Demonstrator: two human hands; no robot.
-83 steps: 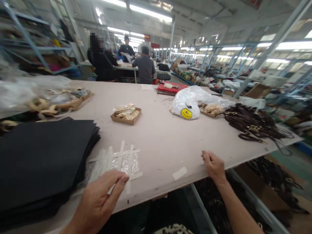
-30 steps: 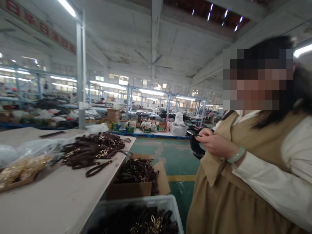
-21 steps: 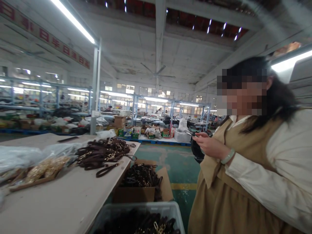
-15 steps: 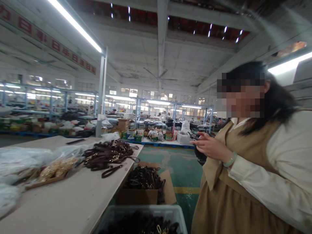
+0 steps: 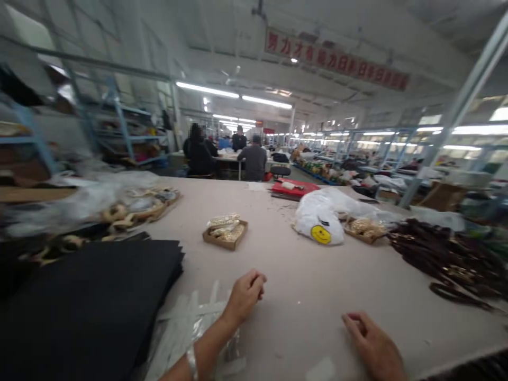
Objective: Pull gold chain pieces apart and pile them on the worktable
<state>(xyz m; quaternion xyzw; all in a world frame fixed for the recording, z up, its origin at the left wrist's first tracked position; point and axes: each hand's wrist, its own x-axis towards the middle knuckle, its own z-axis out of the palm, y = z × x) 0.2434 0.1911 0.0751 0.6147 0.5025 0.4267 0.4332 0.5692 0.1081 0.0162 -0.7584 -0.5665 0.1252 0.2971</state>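
Note:
My left hand (image 5: pixel 246 293) rests on the pale table (image 5: pixel 317 280) with its fingers curled into a loose fist, just right of several clear plastic packets (image 5: pixel 198 328) with white strips. My right hand (image 5: pixel 371 341) lies near the table's front edge, fingers curled under, nothing visible in it. A stack of black sheets (image 5: pixel 87 301) lies to the left of both hands. A small cardboard tray of gold metal parts (image 5: pixel 225 230) sits further back in the middle.
A white bag with a yellow smiley (image 5: pixel 323 217) and another tray of gold parts (image 5: pixel 363 228) lie at the back right. Dark brown straps (image 5: pixel 452 256) pile up at the right edge. A red tray (image 5: pixel 293 189) sits at the far end. Seated people (image 5: pixel 254 159) work at a distant table.
The view has swung back from a person in a tan dress on the right to the table. Both my hands are in sight again, resting on the table.

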